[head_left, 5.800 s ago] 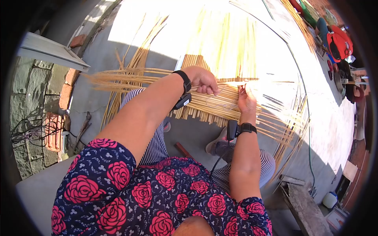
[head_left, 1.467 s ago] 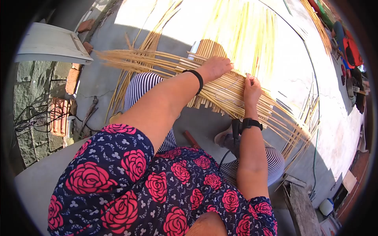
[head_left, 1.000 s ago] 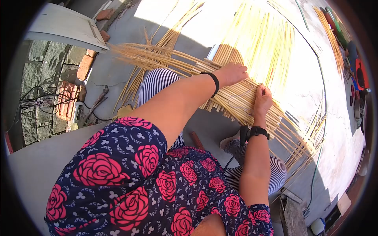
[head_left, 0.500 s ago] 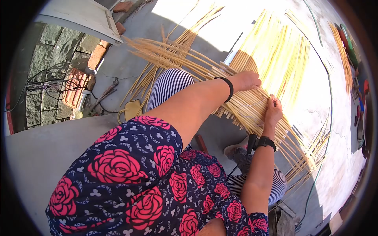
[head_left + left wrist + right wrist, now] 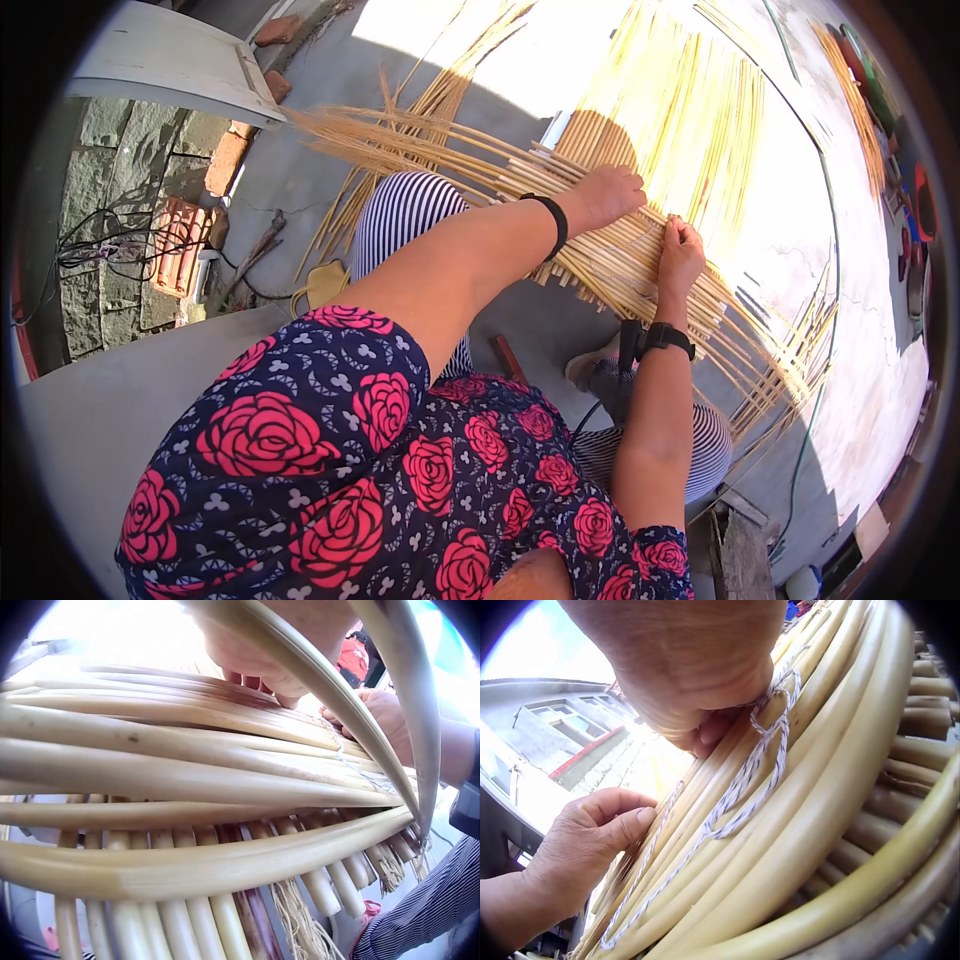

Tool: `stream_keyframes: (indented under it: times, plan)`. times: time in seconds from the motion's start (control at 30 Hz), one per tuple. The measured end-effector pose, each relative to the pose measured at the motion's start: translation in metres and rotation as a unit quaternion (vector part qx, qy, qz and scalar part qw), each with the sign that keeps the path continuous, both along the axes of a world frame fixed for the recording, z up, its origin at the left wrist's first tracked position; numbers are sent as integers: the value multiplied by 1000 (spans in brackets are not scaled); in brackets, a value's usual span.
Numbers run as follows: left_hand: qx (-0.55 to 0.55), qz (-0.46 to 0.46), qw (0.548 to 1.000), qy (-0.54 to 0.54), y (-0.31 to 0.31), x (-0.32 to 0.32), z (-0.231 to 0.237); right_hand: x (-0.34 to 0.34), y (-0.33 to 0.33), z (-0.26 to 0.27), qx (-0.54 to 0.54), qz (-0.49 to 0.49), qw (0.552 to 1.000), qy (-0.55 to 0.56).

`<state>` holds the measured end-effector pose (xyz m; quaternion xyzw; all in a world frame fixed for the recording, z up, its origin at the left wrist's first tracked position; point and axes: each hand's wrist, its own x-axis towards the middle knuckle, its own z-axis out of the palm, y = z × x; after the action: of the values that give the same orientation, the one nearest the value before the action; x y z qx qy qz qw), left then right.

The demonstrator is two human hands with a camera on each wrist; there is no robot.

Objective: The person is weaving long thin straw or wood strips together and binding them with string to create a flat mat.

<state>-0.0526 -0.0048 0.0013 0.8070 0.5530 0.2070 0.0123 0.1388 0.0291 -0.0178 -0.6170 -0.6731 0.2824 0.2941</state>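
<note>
Pale reeds (image 5: 187,769) lie in a crosswise bundle over a mat of parallel reeds (image 5: 690,110). My left hand (image 5: 608,195) rests over the bundle's far edge, fingers curled down. In the right wrist view, thumb and forefinger of this left hand (image 5: 592,832) pinch a reed there. Just to its right, my right hand (image 5: 682,258) has its fingertips pinched together at the same edge. White-and-dark twisted string (image 5: 742,787) runs in a loop across the reeds, close under the right hand (image 5: 682,667), whose curled fingers seem to hold it; its grip is partly hidden.
Feathery-ended stalks (image 5: 430,110) cross on the concrete at left. More thin stalks (image 5: 800,340) spread at right, beside a green hose (image 5: 812,430). A stone wall (image 5: 100,230), black cable (image 5: 90,240) and red brick piece (image 5: 508,358) are nearby.
Since the oldest frame my left hand has spread over the bundle's far edge and my right fingers have closed together. In the last second the view shifts and both hands stay in place.
</note>
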Motion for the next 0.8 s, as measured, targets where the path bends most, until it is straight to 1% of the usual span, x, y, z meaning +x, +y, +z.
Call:
stream_keyframes:
  times: [0.07, 0.13, 0.17, 0.23, 0.3, 0.33, 0.37, 0.43, 0.53, 0.63, 0.67, 0.7, 0.77, 0.8]
  plan:
    - [-6, -9, 1000, 29, 2, 0, 2, 1, 0, 0, 35, 17, 999, -14]
    - [-13, 2, 999, 37, -1, 5, 6, 1, 0, -1, 73, 27, 997, -25]
    - [-18, 10, 999, 42, -4, 6, 7, 1, -1, -1, 55, 24, 998, -32]
    - [-26, 54, 998, 13, -9, 10, 9, -1, 0, 3, 22, 14, 999, -43]
    - [-24, 99, 994, -30, -16, 19, 5, -1, -3, 1, 57, 19, 997, -40]
    - [-41, 134, 987, -79, -16, 23, -5, -1, -3, -2, 81, 20, 996, -38]
    - [-11, 127, 986, -106, -14, 23, -12, -1, -1, -5, 105, 21, 994, -38]
    - [45, 117, 979, -159, -17, 18, -22, -2, -7, -3, 99, 6, 994, -51]
    - [23, 110, 982, -150, -15, 16, -23, -5, -8, -1, 129, 5, 989, -72]
    - [15, 118, 983, -139, -18, 14, -19, -9, -9, 2, 89, -14, 994, -68]
    - [14, 116, 983, -141, -16, 16, -19, -8, -9, 4, 95, -5, 993, -75]
    - [12, 112, 984, -140, -12, 17, -19, -6, -8, 3, 113, -8, 993, -44]
    - [2, 115, 983, -140, -14, 16, -22, -2, -5, 9, 24, -13, 1000, 13]
    - [2, 117, 984, -135, -14, 16, -22, 1, -2, 3, -1, -21, 996, 85]
